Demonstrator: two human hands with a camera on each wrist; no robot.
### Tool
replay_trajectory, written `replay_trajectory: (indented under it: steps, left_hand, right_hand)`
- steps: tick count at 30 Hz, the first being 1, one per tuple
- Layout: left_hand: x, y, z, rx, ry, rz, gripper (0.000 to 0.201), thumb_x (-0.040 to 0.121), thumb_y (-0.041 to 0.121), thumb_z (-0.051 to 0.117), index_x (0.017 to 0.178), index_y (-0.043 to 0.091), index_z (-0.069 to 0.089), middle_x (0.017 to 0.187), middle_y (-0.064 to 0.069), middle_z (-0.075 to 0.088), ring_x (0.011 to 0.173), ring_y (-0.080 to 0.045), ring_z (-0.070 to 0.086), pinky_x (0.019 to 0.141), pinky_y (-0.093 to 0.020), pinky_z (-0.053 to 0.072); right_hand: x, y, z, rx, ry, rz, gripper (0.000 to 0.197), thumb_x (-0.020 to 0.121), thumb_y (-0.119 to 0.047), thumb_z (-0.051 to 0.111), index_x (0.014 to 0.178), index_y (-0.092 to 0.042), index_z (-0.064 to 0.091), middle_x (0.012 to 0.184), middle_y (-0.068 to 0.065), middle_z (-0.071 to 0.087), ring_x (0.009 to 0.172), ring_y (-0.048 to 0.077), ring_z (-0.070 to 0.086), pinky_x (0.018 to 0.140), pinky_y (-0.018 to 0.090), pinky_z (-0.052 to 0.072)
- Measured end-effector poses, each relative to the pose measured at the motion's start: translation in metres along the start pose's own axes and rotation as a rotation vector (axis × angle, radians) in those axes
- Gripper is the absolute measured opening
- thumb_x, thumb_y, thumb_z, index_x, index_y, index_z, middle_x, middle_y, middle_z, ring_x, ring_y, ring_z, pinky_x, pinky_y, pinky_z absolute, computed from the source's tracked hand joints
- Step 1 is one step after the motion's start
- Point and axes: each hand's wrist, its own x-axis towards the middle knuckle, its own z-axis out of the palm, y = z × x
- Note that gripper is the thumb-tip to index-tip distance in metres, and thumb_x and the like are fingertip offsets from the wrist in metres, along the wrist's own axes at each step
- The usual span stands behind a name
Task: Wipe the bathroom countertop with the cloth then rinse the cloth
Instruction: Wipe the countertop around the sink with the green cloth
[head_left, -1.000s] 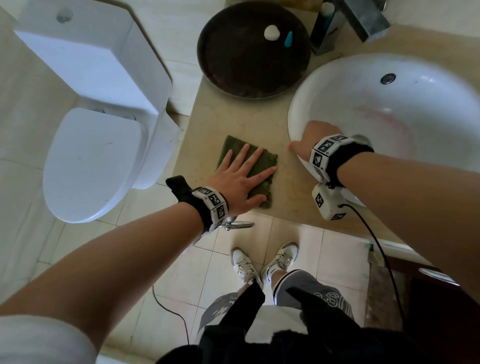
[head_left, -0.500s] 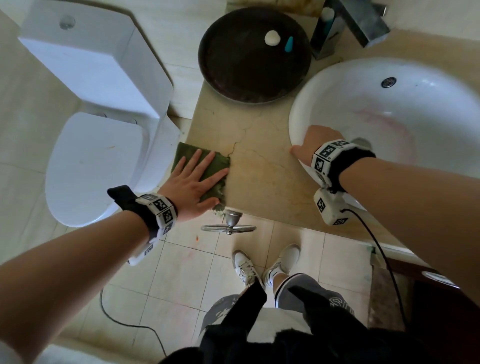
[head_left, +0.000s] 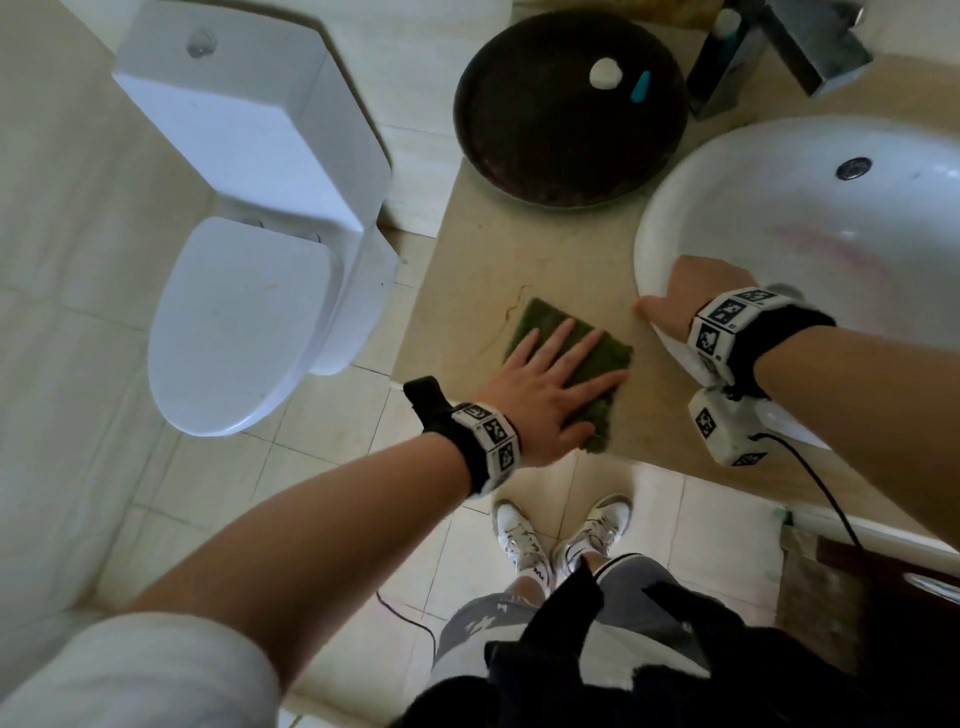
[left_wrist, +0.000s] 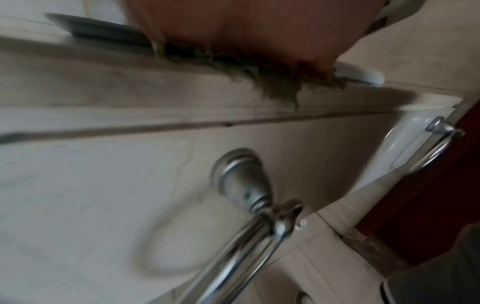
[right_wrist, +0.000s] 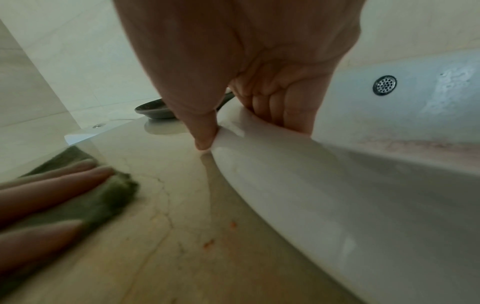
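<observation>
The left hand's fingers (head_left: 563, 358) lie straight and spread wide, flat on the green cloth (head_left: 597, 353), pressing it to the table (head_left: 545, 249); nothing is pinched or curled. The left hand (head_left: 540, 395) covers most of the cloth, which sits near the table's front edge, at about 9 o'clock from the sink (head_left: 779, 208), with one frayed corner just over the lip in the left wrist view. The right hand (head_left: 691, 301) is hooked over the sink's rim, fingers curled inside the bowl and thumb against its outer wall, apparently as a brace.

The step in hand looks like the wiping itself. To do it well, I would keep the palm flat and the pressure even, so the cloth slides as one sheet and does not bunch under the fingertips. The small orange specks (right_wrist: 209, 243) on the table close to the sink wall, at about 3 o'clock from the cloth, deserve a pass. Rinsing is not yet begun.

The table is beige stone with a thin crack (right_wrist: 163, 195) running through it. A dark round tray (head_left: 519, 130) stands at 12 o'clock from the cloth. A white toilet (head_left: 249, 322) stands on the tiled floor at 9 o'clock, well apart, and a chrome towel ring (left_wrist: 259, 216) hangs below the table's front.
</observation>
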Motion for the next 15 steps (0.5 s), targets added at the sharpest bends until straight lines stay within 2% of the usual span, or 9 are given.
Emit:
replay_trajectory:
  steps: [5, 9, 12, 15]
  left_hand:
    - [-0.047, -0.052, 0.011, 0.025, -0.001, -0.133, 0.068, 0.091, 0.063, 0.025, 0.15, 0.046, -0.003, 0.161, -0.001, -0.013, 0.148, -0.028, -0.014, 0.119, -0.052, -0.002]
    - [-0.075, -0.086, 0.012, 0.032, -0.052, -0.202, 0.063, 0.092, 0.059, 0.014, 0.147, 0.045, -0.013, 0.16, -0.001, -0.017, 0.146, -0.027, -0.018, 0.119, -0.051, -0.002]
    - [-0.078, -0.095, 0.015, 0.042, -0.058, -0.192, 0.061, 0.093, 0.058, 0.012, 0.147, 0.044, -0.013, 0.161, -0.002, -0.014, 0.146, -0.028, -0.017, 0.119, -0.051, -0.004]
    - [-0.062, -0.088, 0.011, 0.034, -0.056, -0.209, 0.063, 0.093, 0.06, 0.013, 0.148, 0.044, -0.014, 0.16, -0.001, -0.018, 0.146, -0.029, -0.019, 0.119, -0.052, -0.004]
  right_hand:
    - [0.006, 0.0, 0.004, 0.006, -0.005, 0.024, 0.05, 0.087, -0.049, 0.056, 0.11, -0.005, 0.055, 0.092, 0.011, 0.056, 0.077, 0.03, 0.052, 0.067, 0.034, 0.042]
    - [0.004, -0.003, 0.003, 0.016, -0.002, 0.026, 0.047, 0.087, -0.049, 0.056, 0.105, -0.005, 0.057, 0.087, 0.01, 0.054, 0.076, 0.029, 0.051, 0.068, 0.034, 0.042]
    - [0.002, -0.003, 0.003, 0.04, -0.006, 0.037, 0.045, 0.086, -0.048, 0.057, 0.102, -0.007, 0.056, 0.085, 0.009, 0.053, 0.075, 0.03, 0.051, 0.067, 0.034, 0.042]
    - [0.002, -0.002, 0.001, 0.036, -0.01, 0.023, 0.047, 0.087, -0.049, 0.057, 0.107, -0.006, 0.056, 0.095, 0.013, 0.06, 0.077, 0.03, 0.05, 0.068, 0.034, 0.041]
